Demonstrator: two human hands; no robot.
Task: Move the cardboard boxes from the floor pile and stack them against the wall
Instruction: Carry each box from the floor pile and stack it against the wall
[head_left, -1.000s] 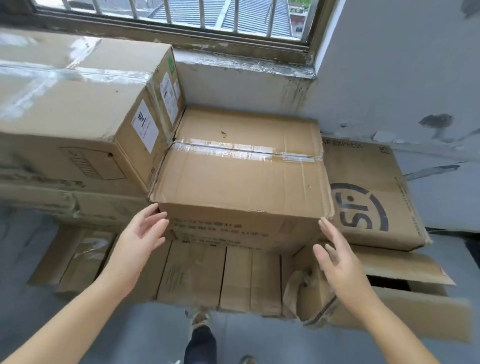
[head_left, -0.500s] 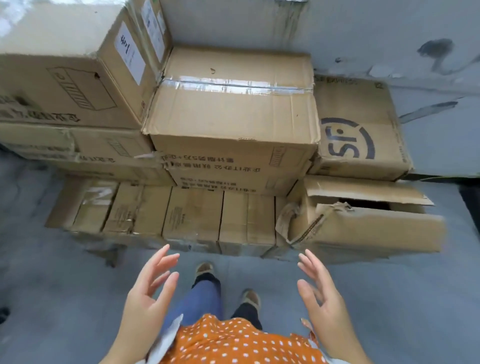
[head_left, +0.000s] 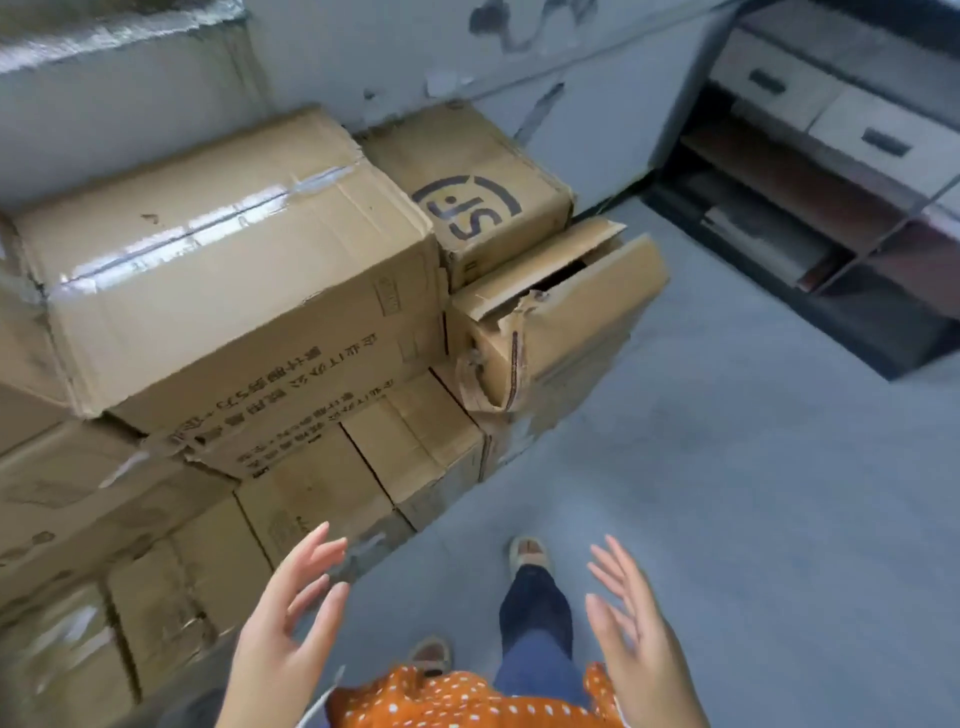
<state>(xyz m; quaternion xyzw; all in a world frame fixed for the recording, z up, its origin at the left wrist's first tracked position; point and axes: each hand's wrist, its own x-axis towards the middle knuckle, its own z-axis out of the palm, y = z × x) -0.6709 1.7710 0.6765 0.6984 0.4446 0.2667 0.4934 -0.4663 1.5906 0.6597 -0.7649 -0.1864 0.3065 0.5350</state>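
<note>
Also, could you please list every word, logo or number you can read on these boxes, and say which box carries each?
"SF", inside a broken ring: top of the logo box by the wall.
Upside-down printed lines on the taped box: too blurred to read.
Print on the lower boxes: too small and blurred.

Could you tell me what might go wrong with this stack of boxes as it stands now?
1. The big taped box juts out past the smaller cartons beneath it, so it may tip forward.
2. The torn box beside it gapes open and looks crushed; anything stacked on it could sag.
3. Both hands, left hand and right hand, are empty and off the stack, so nothing steadies it.
</note>
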